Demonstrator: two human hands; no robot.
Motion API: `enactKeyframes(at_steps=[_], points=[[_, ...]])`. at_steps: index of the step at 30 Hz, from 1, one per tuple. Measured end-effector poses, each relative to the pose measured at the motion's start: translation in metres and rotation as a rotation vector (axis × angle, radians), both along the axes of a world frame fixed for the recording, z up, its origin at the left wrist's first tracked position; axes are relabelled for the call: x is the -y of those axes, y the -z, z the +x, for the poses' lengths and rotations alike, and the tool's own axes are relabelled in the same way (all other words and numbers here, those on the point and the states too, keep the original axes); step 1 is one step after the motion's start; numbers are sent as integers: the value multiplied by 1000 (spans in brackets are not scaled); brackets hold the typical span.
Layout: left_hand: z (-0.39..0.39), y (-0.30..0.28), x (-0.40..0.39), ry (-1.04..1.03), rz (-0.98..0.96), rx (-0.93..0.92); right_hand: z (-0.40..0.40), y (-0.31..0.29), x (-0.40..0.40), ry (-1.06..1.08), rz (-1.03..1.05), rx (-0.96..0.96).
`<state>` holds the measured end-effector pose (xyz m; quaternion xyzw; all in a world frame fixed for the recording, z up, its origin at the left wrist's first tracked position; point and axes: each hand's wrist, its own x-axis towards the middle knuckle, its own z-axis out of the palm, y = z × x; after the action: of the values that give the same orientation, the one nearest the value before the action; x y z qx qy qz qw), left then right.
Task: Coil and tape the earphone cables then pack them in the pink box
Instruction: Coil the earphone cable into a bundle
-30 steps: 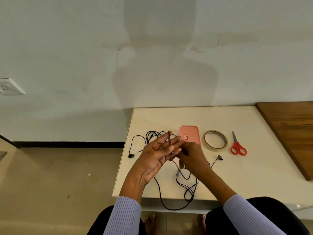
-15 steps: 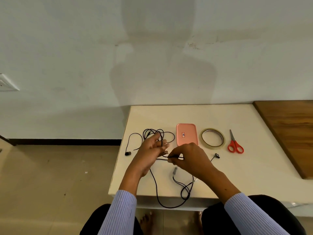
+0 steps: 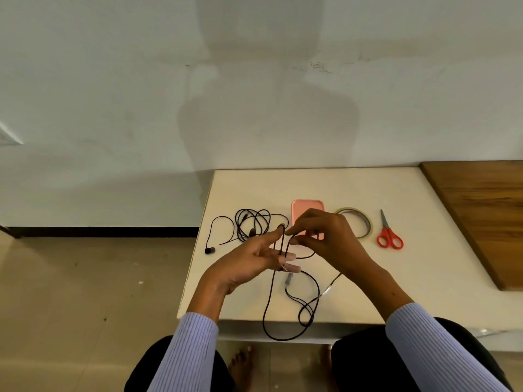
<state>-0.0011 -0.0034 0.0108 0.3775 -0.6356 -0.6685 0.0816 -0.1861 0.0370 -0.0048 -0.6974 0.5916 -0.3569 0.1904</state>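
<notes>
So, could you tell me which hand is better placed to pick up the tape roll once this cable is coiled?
Probably the right hand: it hovers beside the tape roll, while the left hand carries the cable loops.

Single wide-angle head-worn view, looking forward and down, close above the tabletop [image 3: 368, 292] in lower frame, wall filling upper half

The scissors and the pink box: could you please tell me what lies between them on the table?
In the head view, the tape roll lies flat between the scissors and the pink box; the right hand covers the roll's left edge.
</notes>
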Motion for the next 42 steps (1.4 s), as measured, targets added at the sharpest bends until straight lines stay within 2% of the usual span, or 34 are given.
enactKeyframes(at_steps=[6, 11, 17, 21, 32, 38, 42], points=[[0, -2, 1, 24, 113, -109, 0, 0, 2, 108, -39, 88], [0, -4, 2, 15, 155, -162, 0, 3, 3, 113, -23, 147], [-2, -10, -2, 119, 221, -273, -1, 2, 4, 194, 0, 270], [-3, -11, -3, 161, 270, -301, 0, 4, 5, 205, 39, 270], [-5, -7, 0, 41, 313, -368, -4, -2, 4, 316, 10, 357], [-4, -4, -1, 102, 318, -355, 1, 0, 3, 296, 49, 318], [0, -5, 2, 132, 364, -423, 2, -1, 2, 270, 61, 337]])
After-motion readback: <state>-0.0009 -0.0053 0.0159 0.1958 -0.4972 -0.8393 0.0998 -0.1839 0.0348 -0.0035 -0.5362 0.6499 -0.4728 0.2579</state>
